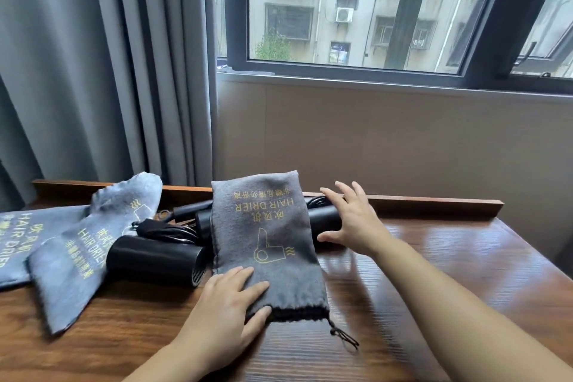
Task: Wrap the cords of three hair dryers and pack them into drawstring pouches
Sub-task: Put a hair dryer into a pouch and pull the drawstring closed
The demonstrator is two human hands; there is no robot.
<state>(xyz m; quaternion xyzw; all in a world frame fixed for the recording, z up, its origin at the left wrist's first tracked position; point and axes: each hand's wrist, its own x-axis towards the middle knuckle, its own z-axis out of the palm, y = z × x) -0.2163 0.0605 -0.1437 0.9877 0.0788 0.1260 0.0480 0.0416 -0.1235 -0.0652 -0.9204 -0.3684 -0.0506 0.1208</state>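
Note:
A grey drawstring pouch [266, 245] with yellow "HAIR DRIER" print lies draped over black hair dryers on the wooden table [434, 288]. My left hand [226, 307] pinches its near left corner by the drawstring opening. My right hand [350, 220] is spread, fingers touching the black barrel of a hair dryer [324, 223] that sticks out from under the pouch. Another black hair dryer [155, 259] lies left of the pouch, tangled black cords [173, 229] behind it. A second pouch [83, 254] lies under that dryer, and a third pouch [18, 245] lies flat at the far left.
A raised wooden ledge [434, 203] runs along the table's back edge. Grey curtains [93, 71] hang behind on the left, a window [356, 9] on the right. The pouch's drawstring [342, 336] trails on bare wood near the front.

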